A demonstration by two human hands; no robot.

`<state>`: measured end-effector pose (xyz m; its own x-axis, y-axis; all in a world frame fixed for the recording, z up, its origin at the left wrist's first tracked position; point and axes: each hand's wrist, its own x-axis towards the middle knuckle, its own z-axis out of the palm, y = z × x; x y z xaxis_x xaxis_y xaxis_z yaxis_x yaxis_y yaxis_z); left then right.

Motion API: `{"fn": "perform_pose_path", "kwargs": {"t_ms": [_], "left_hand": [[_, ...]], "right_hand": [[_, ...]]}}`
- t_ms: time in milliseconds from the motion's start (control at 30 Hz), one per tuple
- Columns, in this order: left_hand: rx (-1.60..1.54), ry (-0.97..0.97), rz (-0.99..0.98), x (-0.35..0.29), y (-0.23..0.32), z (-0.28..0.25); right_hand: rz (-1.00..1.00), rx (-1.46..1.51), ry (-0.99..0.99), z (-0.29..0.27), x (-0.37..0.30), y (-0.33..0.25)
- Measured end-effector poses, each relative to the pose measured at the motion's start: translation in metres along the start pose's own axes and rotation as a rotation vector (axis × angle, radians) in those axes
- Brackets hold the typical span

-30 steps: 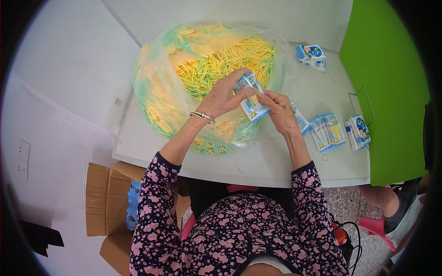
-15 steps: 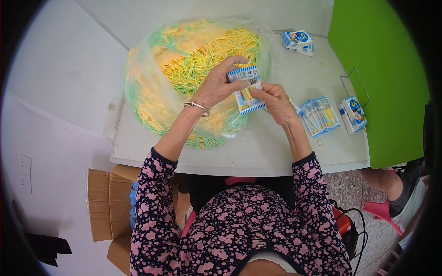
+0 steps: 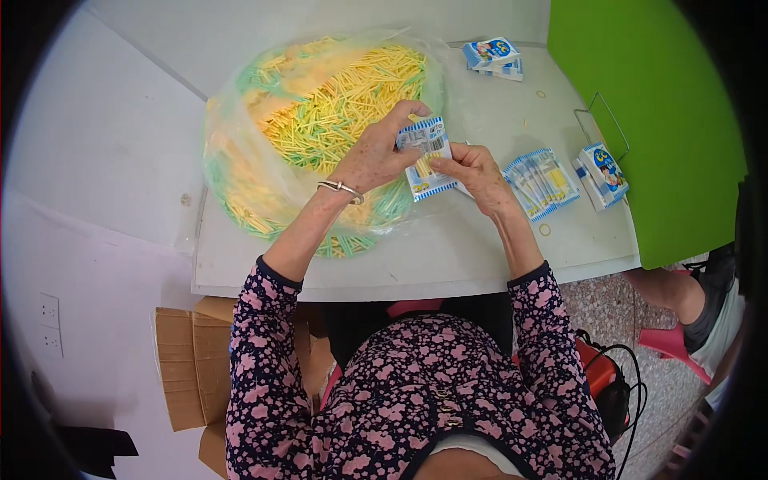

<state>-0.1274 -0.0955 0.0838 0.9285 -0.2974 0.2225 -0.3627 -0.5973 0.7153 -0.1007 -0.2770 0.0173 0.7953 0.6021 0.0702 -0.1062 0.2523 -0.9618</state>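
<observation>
A small blue-and-white plastic packet [image 3: 433, 182], with yellow sticks showing through its clear part, is held up above the table between my two hands. My left hand [image 3: 376, 154], with a bangle at the wrist, grips the packet's left side; its thumb lies across the front and its index finger curves over the top. My right hand [image 3: 480, 178] pinches the right edge, thumb on the front. Behind the packet and my left hand lies a large clear plastic bag [image 3: 264, 172], open and full of yellow and green sticks [image 3: 352, 100].
Right of my hands, a fanned row of similar packets [image 3: 542, 186] lies on the white table [image 3: 464, 268]. Beyond it stand a printed box [image 3: 604, 176] and a wire stand [image 3: 602, 128] by a green panel [image 3: 640, 104]. More boxes [image 3: 492, 58] sit at the back; loose rubber bands lie nearby.
The view has shifted slightly, so the table's contents appear a little farther left and up. Both hands keep hold of the packet, with only slight finger movement.
</observation>
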Motion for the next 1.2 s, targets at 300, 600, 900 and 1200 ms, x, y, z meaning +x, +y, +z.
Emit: {"fn": "perform_pose_path", "kwargs": {"t_ms": [300,600,900,1200], "left_hand": [[-0.306,-0.043,-0.100,0.032,-0.025,0.036],[0.518,-0.031,-0.172,0.029,-0.034,0.105],[0.437,0.168,-0.159,0.034,-0.058,0.102],[0.101,0.285,-0.062,0.015,-0.031,0.058]], "right_hand": [[-0.097,-0.333,0.226,-0.100,-0.068,-0.034],[0.010,-1.161,0.440,-0.143,-0.089,-0.010],[-0.303,-1.347,0.536,-0.076,-0.051,-0.009],[-0.330,-0.977,0.253,-0.045,-0.014,0.001]]}}
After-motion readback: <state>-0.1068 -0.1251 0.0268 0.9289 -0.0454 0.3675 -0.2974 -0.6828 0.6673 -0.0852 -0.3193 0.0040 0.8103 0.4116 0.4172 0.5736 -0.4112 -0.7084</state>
